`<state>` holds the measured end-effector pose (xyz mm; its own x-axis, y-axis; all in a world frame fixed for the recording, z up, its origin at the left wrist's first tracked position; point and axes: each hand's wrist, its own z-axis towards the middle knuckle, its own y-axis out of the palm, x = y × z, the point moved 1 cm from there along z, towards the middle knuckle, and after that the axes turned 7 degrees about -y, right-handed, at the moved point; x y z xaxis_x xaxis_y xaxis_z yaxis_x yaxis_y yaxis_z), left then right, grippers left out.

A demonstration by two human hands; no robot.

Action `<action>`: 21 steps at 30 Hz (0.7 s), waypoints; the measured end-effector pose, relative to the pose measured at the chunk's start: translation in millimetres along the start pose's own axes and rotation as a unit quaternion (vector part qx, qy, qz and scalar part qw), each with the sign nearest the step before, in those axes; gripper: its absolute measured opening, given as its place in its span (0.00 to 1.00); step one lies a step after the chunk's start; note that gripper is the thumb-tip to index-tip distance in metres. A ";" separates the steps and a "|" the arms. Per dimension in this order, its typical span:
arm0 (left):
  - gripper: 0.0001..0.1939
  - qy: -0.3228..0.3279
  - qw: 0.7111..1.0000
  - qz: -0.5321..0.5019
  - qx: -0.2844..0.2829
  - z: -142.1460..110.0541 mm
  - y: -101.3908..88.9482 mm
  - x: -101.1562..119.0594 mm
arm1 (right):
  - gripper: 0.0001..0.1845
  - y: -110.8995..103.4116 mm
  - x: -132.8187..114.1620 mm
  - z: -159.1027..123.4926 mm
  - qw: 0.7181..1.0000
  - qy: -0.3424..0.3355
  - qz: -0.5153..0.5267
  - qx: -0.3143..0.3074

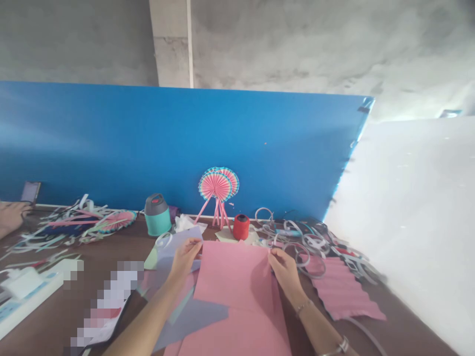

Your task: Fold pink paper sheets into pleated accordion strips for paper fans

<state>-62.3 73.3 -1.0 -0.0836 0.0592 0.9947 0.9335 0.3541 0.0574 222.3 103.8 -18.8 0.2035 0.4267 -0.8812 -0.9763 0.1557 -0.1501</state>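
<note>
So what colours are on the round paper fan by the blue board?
The paper fan has pink and teal stripes; it shows best in the head view.

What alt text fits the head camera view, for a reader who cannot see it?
The left hand and right hand hold a pink paper sheet on a brown table, near a pleated pink sheet and a paper fan.

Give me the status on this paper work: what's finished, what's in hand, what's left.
Done: paired pink-and-teal paper fans on pink sticks stand against the blue board, and a pleated pink sheet lies at right. In hand: the left hand and right hand hold the upper corners of a pink paper sheet. Left: that sheet shows no pleats yet, and a lilac sheet beneath it lies flat too.
</note>
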 end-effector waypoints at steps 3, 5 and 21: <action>0.20 0.010 1.000 0.001 -0.016 0.3 -0.1 -0.6 | 0.14 0.4 -2.0 0.1 1.000 -0.002 0.000 0.000; 0.20 0.013 1.000 0.004 -0.019 1.6 -0.2 -1.7 | 0.14 0.5 -2.9 0.2 1.000 -0.003 -0.004 -0.002; 0.22 0.025 0.999 0.022 0.003 7.7 -0.2 -10.8 | 0.13 1.7 -1.0 0.3 1.000 -0.004 -0.006 -0.016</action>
<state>-64.3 79.8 -12.4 -0.0252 0.0289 0.9993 0.9335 0.3584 0.0132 220.4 104.0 -18.1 0.2161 0.4320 -0.8756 -0.9755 0.1329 -0.1752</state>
